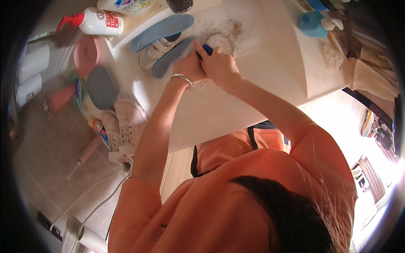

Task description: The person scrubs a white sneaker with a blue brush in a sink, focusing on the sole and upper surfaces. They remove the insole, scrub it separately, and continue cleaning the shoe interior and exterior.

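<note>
Both my hands meet over a white sink basin. My right hand grips a dark blue tool, possibly a brush handle; its working end is hidden. Beside it, my left hand wears a bangle at the wrist and is bent around something pale and sudsy, mostly hidden under the hands. A grey-blue shoe insole lies just left of my left hand, with a white laced shoe and a second blue insole beyond it. A white soapy bundle lies past my right hand among dirty suds.
A white pump bottle with a red head stands at the upper left. Pink laced shoes rest on the left rim near a grey oval object and a pink dish. A blue pump bottle is at the upper right.
</note>
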A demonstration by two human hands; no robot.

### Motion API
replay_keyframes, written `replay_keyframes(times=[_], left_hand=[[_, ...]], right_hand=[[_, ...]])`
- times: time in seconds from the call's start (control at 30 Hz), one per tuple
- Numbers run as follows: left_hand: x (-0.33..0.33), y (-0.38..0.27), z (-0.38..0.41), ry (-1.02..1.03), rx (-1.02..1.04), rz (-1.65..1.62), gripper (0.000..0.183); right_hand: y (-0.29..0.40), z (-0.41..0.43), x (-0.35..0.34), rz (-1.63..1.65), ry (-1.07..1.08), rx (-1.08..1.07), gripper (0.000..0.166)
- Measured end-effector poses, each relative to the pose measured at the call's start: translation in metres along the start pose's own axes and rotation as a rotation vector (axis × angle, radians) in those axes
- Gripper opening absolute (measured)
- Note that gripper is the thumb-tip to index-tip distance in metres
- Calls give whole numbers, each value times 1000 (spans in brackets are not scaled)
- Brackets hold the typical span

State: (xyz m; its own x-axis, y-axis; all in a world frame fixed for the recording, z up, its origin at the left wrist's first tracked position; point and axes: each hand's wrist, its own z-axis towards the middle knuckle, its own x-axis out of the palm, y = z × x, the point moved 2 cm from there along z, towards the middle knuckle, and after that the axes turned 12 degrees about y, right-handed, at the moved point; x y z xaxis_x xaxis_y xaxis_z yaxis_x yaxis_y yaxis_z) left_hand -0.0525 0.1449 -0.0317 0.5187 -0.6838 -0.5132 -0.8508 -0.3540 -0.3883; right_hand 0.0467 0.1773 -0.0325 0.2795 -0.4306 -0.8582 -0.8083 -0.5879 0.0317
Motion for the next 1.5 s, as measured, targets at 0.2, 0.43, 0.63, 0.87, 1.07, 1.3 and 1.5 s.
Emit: replay_keyframes(times=[0.2, 0.43, 0.63, 0.87, 1.07, 1.3, 1.5], left_hand=[[-1, 0, -5, -19, 12, 86, 84], [0, 0, -8, -18, 14, 83, 83], [1, 0, -7, -6, 27, 50, 84], [5, 8, 0, -79, 100, 52, 86], [-1, 7, -3, -45, 182, 33, 99], [-1, 6, -2, 15, 205, 12, 94], [-5, 6, -2, 68, 230, -79, 94]], right_hand=[[-35, 33, 7, 167, 76, 116, 60], [-38, 34, 2, 283, 16, 189, 56], [-43, 21, 13, 332, 21, 104, 57], [-30, -14, 17, 269, 29, 64, 54], [-5, -37, 19, 253, -31, 232, 56], [-24, -19, 26, 231, -83, 209, 60], [-33, -26, 29, 205, -71, 107, 65]])
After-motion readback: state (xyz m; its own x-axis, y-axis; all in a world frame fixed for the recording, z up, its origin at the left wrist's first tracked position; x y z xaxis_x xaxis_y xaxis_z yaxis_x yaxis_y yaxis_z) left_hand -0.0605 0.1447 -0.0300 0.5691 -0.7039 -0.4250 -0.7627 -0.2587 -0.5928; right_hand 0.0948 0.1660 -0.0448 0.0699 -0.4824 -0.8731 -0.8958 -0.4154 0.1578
